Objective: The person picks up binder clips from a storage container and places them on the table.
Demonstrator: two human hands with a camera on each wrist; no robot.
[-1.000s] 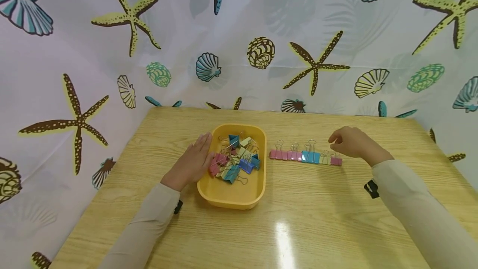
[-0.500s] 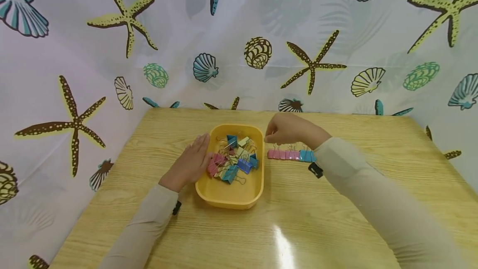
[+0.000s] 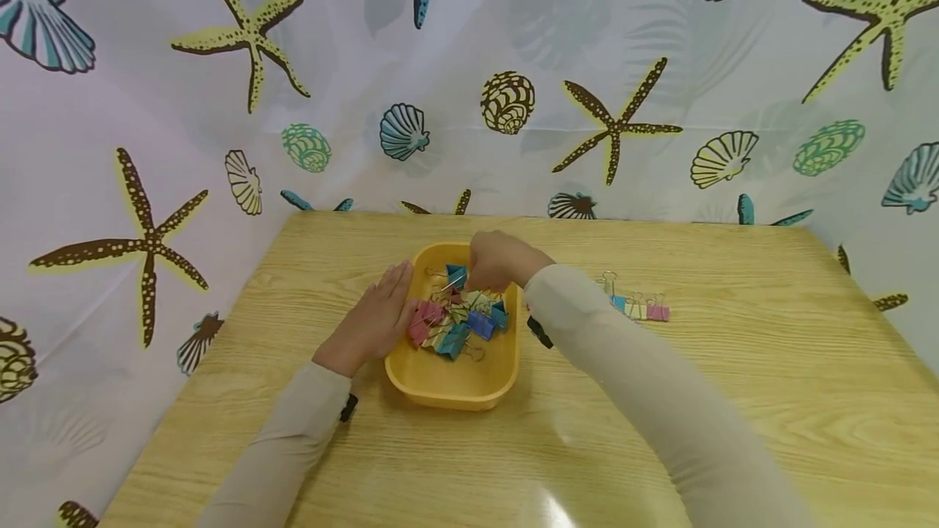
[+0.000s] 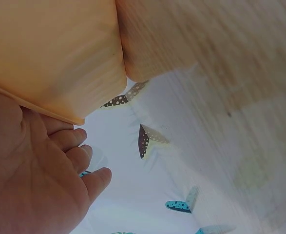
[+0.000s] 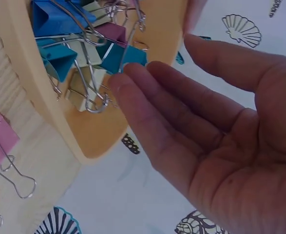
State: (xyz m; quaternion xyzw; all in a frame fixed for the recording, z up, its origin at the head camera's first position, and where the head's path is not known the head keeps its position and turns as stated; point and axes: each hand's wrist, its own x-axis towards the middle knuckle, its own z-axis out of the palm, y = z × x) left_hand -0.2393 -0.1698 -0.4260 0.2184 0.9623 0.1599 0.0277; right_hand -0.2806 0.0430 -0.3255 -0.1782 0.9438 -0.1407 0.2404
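Note:
A yellow plastic tray (image 3: 455,388) holds a heap of binder clips in pink, blue, teal and pale yellow. My left hand (image 3: 372,318) rests along its left side, fingers straight, and the left wrist view shows the palm (image 4: 30,161) against the tray's wall. Over the far right part of the tray is my right hand (image 3: 500,261). In the right wrist view its thumb and fingers stand apart with nothing between them, and the fingertips overlap a teal binder clip (image 5: 124,57) and a pale yellow binder clip (image 5: 84,87). A blue binder clip (image 3: 480,324) lies nearer the middle.
Right of the tray runs a row of binder clips, partly hidden by my right sleeve (image 3: 631,365); a pink binder clip (image 3: 658,313) ends it. A wooden table (image 3: 352,463) carries everything. A cloth (image 3: 469,169) printed with shells and starfish hangs behind.
My right hand has moved left, from the right end of the clip row to over the tray. The left hand has stayed at the tray's side.

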